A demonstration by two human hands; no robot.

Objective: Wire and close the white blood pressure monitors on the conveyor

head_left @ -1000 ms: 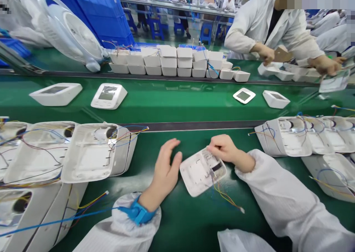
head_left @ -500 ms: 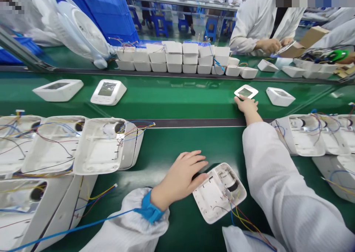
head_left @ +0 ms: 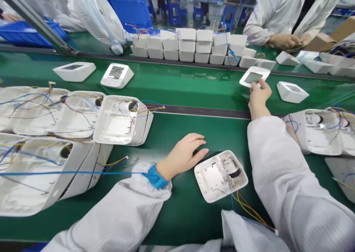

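Far-right cover [head_left: 253,77] has tipped up, pinched by the right hand [head_left: 259,94]. Left hand [head_left: 184,154] lies open, empty. Likely picking up; next needs care.

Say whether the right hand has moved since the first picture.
Yes, forward: the right hand was on the near side of the dark rail, at the open casing; now it is beyond the rail, holding the white-framed screen.

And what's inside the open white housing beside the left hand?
In the white housing beside the left hand: a pale part with a black band, and thin coloured wires leading out over its edge. Whatever lies beneath that part is covered, as is the housing's underside.
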